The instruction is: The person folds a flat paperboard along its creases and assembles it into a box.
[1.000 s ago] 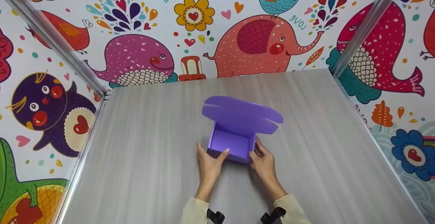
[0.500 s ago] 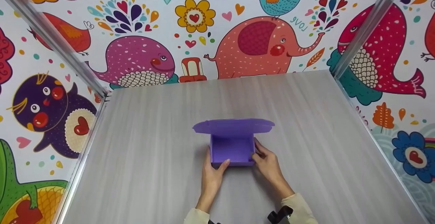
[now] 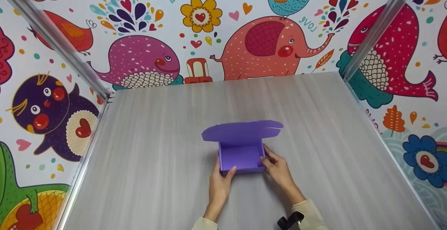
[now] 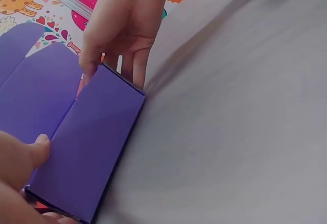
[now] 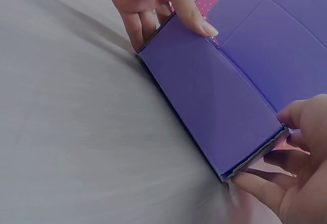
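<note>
A small purple cardboard box (image 3: 241, 158) is held upright between both hands, its lid (image 3: 241, 131) raised at the back with side flaps spread. Inside the tray part I see only the bare purple floor. My left hand (image 3: 220, 186) grips the left front corner, thumb over the front edge and fingers along the left side. On the right side, my right hand (image 3: 279, 170) pinches the box wall, its thumb at the rim. The right wrist view shows the plain front panel (image 5: 204, 91) and a layered cardboard edge at the right corner. The fingers underneath are partly hidden.
A light grey wood-grain table (image 3: 157, 135) surrounds the box. Behind and beside it stand panels with cartoon animals (image 3: 262, 48), joined by metal posts (image 3: 370, 34). A black strap mount (image 3: 290, 220) sits at the right sleeve.
Over the second, both hands have drawn the box closer and turned it to face the front more squarely. Since half a second ago it has shifted slightly right and tilted a little.
</note>
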A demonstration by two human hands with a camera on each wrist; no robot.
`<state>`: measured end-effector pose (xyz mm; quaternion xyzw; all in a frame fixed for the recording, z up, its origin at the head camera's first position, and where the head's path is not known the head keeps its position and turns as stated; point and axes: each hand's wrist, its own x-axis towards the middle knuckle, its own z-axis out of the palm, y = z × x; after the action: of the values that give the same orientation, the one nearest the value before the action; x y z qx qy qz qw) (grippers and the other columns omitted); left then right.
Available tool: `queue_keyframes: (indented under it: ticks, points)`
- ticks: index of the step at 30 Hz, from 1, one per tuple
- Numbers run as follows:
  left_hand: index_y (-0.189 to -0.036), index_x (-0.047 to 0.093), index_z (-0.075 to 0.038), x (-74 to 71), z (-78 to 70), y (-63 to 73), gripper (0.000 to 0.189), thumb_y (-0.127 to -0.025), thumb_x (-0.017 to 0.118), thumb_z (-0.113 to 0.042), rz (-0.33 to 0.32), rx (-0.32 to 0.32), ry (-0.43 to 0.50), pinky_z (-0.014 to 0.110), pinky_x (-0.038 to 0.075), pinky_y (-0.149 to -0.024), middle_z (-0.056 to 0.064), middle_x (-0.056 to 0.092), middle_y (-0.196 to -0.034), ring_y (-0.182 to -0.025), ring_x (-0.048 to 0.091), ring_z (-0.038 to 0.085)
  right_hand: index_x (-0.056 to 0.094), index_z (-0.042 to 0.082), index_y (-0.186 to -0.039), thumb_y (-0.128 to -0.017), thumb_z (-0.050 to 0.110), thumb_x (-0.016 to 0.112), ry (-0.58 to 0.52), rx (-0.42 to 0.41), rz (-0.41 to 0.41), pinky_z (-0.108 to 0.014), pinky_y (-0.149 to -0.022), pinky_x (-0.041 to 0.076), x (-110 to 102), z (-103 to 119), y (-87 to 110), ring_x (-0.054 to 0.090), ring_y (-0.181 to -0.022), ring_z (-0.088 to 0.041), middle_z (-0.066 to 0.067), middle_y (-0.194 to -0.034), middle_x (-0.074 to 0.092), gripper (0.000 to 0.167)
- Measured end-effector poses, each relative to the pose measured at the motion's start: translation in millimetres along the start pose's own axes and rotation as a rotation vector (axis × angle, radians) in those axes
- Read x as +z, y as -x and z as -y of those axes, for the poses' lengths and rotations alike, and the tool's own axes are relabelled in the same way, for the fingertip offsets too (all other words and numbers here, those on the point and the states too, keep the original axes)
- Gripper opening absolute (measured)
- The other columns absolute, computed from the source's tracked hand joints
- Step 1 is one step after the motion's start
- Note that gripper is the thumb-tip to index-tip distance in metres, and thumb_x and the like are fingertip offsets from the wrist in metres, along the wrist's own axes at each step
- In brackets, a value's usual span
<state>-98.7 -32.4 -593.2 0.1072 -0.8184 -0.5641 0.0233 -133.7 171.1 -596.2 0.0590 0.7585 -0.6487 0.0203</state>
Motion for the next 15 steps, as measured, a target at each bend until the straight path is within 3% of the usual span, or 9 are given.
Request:
queue_keyframes:
  ticks: [2,4,7,10,15]
  points:
    - [-0.152,0.034,0.004,0.5,0.2,0.5,0.081,-0.091,0.073,-0.031,-0.007,-0.013,-0.010,0.057,0.036,-0.116,0.028,0.042,-0.154,-0.143,0.041,0.044,0.050,0.004,-0.145,-0.095,0.006,0.064,-0.009,0.001,0.001,-0.017,-0.050,0.042,0.2,-0.7,-0.1,0.053,-0.064,-0.003,-0.025,-0.142,0.055,0.052]
    - [-0.153,0.035,0.003,0.8,0.3,1.0,0.081,-0.091,0.073,-0.033,-0.011,-0.024,-0.019,0.056,0.037,-0.116,0.028,0.042,-0.153,-0.142,0.042,0.044,0.052,0.005,-0.144,-0.095,0.008,0.065,-0.008,0.000,-0.008,-0.015,-0.059,0.048,0.5,-0.8,-0.1,0.064,-0.085,-0.008,-0.023,-0.145,0.054,0.051]
    - [-0.153,0.034,0.002,0.9,0.6,1.5,0.081,-0.091,0.072,-0.034,-0.006,-0.024,-0.022,0.056,0.038,-0.115,0.027,0.043,-0.153,-0.141,0.043,0.044,0.054,0.005,-0.143,-0.095,0.010,0.067,-0.012,0.008,-0.022,-0.015,-0.073,0.054,0.6,-1.7,0.3,0.061,-0.115,-0.019,-0.021,-0.147,0.052,0.050]
    - [-0.154,0.034,0.001,0.6,0.9,1.4,0.082,-0.091,0.072,-0.035,0.003,-0.022,-0.022,0.056,0.038,-0.115,0.028,0.043,-0.153,-0.141,0.043,0.044,0.056,0.004,-0.141,-0.094,0.013,0.069,-0.008,0.042,-0.044,-0.018,-0.076,0.056,0.0,-2.6,0.9,0.063,-0.114,-0.021,-0.022,-0.143,0.055,0.050]
    - [-0.154,0.030,0.004,-4.1,1.5,-1.2,0.088,-0.090,0.074,-0.036,0.023,-0.046,-0.010,0.055,0.036,-0.116,0.029,0.038,-0.154,-0.142,0.041,0.044,0.057,0.000,-0.139,-0.093,0.017,0.071,0.000,0.082,-0.070,-0.020,-0.074,0.058,-3.1,-2.7,1.9,0.064,-0.104,-0.012,-0.023,-0.140,0.058,0.051]
